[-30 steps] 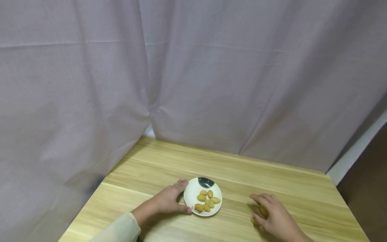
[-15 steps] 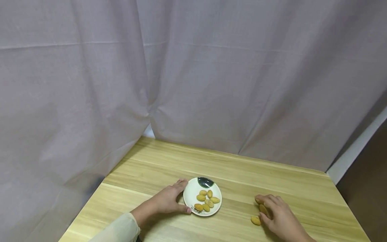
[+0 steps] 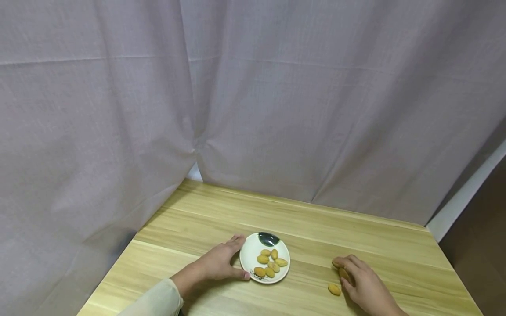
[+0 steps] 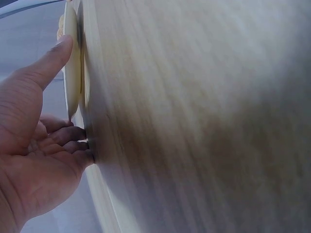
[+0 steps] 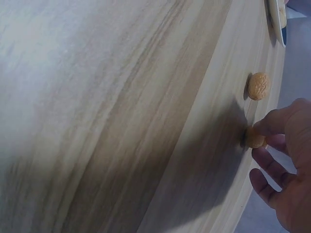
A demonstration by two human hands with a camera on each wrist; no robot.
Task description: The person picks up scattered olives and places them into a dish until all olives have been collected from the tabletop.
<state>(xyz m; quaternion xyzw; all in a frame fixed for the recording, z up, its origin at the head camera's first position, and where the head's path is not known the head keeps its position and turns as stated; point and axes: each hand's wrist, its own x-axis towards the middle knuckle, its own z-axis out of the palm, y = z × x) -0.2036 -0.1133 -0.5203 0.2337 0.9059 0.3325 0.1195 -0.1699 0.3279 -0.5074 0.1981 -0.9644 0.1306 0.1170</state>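
Observation:
A small round white plate (image 3: 248,252) with a dark green patch holds several wrinkled yellow oval fruits (image 3: 262,259). My left hand (image 3: 221,262) holds its left side, thumb at the near rim and fingers at the far left rim; the thumb (image 4: 51,63) lies against the plate edge in the left wrist view. To the right, my right hand (image 3: 365,281) pinches a yellow oval fruit (image 5: 255,138) between thumb and forefinger, low over the table. It is partly covered by the fingers. Beside the thumb lies one loose fruit (image 3: 334,289).
The wooden table (image 3: 221,210) has pale grain lines. Grey cloth (image 3: 276,109) hangs along its back and left edges. A brown panel (image 3: 482,245) stands at the far right.
My right hand has shifted slightly right, and its fingers have closed in on a fruit. The loose fruit by the thumb now shows fully. The plate and left hand stay put.

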